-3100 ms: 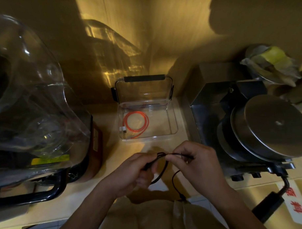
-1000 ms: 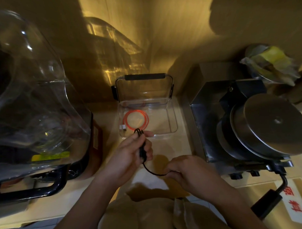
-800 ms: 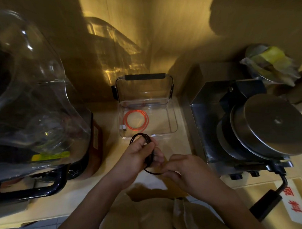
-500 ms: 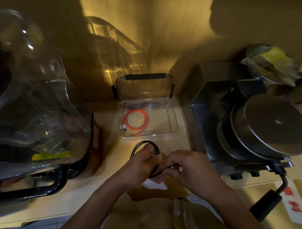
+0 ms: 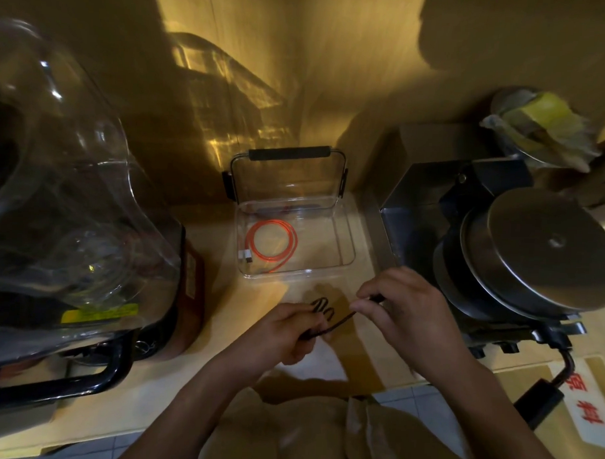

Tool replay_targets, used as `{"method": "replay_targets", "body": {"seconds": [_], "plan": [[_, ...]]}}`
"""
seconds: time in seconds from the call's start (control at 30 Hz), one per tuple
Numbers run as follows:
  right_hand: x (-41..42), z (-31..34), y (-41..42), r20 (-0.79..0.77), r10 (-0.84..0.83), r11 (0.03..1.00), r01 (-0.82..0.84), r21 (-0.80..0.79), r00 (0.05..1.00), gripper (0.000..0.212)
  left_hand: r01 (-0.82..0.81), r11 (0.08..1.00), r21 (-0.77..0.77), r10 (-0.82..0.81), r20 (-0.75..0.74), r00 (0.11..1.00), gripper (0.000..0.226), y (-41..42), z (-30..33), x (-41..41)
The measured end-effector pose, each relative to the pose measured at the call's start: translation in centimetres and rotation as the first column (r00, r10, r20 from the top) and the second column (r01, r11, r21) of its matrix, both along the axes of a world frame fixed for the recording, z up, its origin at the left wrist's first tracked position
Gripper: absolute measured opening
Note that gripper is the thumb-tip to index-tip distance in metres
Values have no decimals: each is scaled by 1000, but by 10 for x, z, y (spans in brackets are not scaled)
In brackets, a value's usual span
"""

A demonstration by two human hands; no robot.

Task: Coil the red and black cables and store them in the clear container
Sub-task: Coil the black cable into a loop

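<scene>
The red cable [image 5: 271,245] lies coiled inside the clear container [image 5: 347,236], which stands open on the counter with its lid tipped back against the wall. Just in front of it, my left hand [image 5: 284,331] grips a bunch of loops of the black cable [image 5: 322,310]. A straight stretch of that cable runs right to my right hand [image 5: 401,311], which pinches its end between thumb and fingers. Both hands hover over the counter, apart from the container.
A large blender with a clear jar [image 5: 62,200] and black handle fills the left side. A steel machine with a round metal disc [image 5: 540,251] stands on the right, its black cord [image 5: 564,365] trailing forward. A bag-covered tin [image 5: 541,131] sits at the back right.
The wide black loop held by my left hand half a second ago has been gathered into small tight loops. My right hand has drawn away to the right, stretching the cable's tail straight.
</scene>
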State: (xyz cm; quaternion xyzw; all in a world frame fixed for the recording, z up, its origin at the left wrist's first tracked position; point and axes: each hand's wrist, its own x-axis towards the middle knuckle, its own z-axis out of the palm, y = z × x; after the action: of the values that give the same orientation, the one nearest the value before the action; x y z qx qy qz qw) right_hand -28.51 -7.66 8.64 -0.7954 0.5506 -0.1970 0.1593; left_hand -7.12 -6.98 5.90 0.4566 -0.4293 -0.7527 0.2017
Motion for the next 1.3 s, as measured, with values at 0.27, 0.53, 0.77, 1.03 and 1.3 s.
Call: {"method": "replay_targets", "body": {"seconds": [0.27,0.53,0.77,1.03,1.3], "plan": [[3,-3,2,138,28,991,-45,123,990,27,-99,974,202,139,-193,971,38,-5,2,2],[14,-8,6,178,-73,981,38,191,981,23,-72,907,415,270,-441,856,37,-6,-6,5],[31,-15,10,451,-308,890,86,448,838,13,2,836,548,365,-559,744,39,-8,-8,4],[44,-9,9,646,-624,619,-228,752,439,13,-32,791,610,436,-527,729,43,-12,-11,5],[38,-8,6,629,-624,485,-402,777,464,33,-154,797,584,449,-402,798,37,-20,-8,6]]}}
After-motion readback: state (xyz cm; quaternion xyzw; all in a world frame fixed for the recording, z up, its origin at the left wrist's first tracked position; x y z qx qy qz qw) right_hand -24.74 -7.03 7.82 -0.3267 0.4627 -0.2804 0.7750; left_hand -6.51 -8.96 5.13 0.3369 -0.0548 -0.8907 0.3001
